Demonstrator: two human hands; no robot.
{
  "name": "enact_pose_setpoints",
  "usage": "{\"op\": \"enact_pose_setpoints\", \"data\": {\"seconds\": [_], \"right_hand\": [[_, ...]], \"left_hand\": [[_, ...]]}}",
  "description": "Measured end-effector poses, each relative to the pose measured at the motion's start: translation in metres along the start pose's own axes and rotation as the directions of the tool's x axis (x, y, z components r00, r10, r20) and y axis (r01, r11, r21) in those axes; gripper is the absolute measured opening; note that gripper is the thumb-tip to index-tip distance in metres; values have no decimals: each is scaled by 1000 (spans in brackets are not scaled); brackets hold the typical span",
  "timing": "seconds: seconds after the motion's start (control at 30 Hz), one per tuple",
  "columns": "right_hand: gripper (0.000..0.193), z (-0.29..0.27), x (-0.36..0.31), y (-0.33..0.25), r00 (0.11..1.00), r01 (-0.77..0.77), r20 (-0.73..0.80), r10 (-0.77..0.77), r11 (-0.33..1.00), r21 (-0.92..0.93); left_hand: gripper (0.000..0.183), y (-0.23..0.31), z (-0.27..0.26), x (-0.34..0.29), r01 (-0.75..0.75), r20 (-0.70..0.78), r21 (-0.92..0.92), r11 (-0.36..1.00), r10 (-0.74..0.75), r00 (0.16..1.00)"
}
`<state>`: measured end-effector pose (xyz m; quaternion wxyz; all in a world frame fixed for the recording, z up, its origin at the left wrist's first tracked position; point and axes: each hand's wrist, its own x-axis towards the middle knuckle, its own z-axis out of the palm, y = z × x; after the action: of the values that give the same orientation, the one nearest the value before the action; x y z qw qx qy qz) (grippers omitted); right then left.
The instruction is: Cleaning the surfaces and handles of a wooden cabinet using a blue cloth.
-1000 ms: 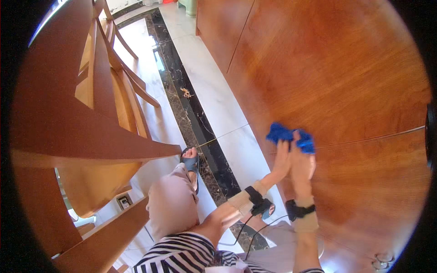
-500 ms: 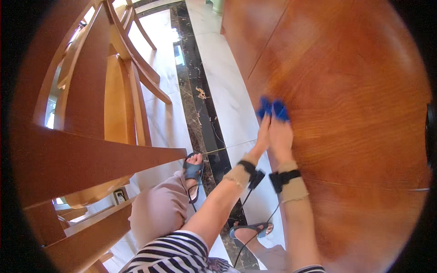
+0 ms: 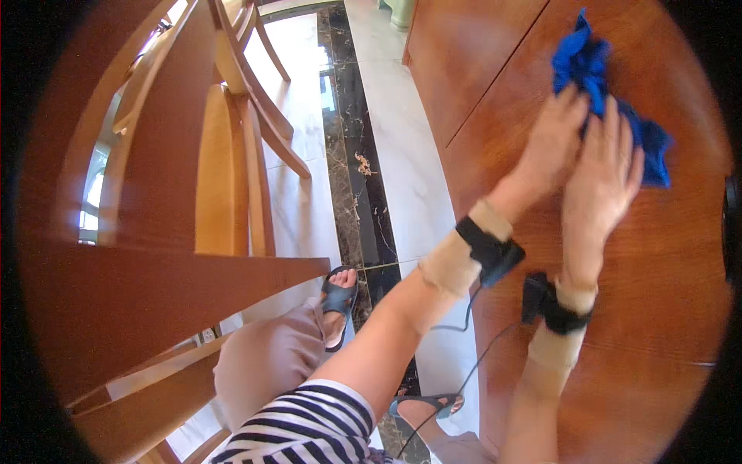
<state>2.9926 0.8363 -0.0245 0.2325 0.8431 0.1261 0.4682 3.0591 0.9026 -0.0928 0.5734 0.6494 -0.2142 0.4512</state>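
Note:
A crumpled blue cloth (image 3: 581, 66) lies against the reddish-brown wooden surface (image 3: 641, 255), its folds showing beyond and beside my fingers. My left hand (image 3: 549, 143) has its fingers bent over the nearer left part of the cloth, gripping it. To the right of it, my right hand (image 3: 601, 174) lies with fingers stretched out and slightly apart, pressing on the cloth's other part. The two hands are close side by side. Some of the cloth is hidden under the fingers.
Wooden chairs (image 3: 224, 170) stand at the left, one with a broad rail close to my leg. White floor tiles with a dark marble strip (image 3: 359, 162) run between chairs and wood. Thin black cables (image 3: 487, 356) hang from the bands on my wrists.
Both hands have moved away from me and to the right over the wood, taking the blue cloth along. More of the cloth shows, and my right fingers are spread wider.

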Motion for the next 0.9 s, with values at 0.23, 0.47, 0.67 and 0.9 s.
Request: {"op": "enact_pose_setpoints", "data": {"seconds": [0.23, 0.47, 0.67, 0.9], "right_hand": [[35, 164, -40, -140, 982, 106, 83, -169, 862, 496], [39, 92, -278, -89, 621, -33, 733, -275, 926, 376], [49, -48, -353, -19, 585, -87, 743, -325, 886, 456], [44, -109, -120, 77, 962, -75, 254, 99, 992, -105]], "left_hand": [[49, -228, -24, -134, 581, 87, -586, 566, -668, 739], [71, -65, 22, -373, 941, 431, -321, 113, -867, 251], [59, 74, 39, -447, 884, 396, -465, -58, -906, 149], [68, 144, 39, -111, 310, 148, -65, 948, -298, 943]]}}
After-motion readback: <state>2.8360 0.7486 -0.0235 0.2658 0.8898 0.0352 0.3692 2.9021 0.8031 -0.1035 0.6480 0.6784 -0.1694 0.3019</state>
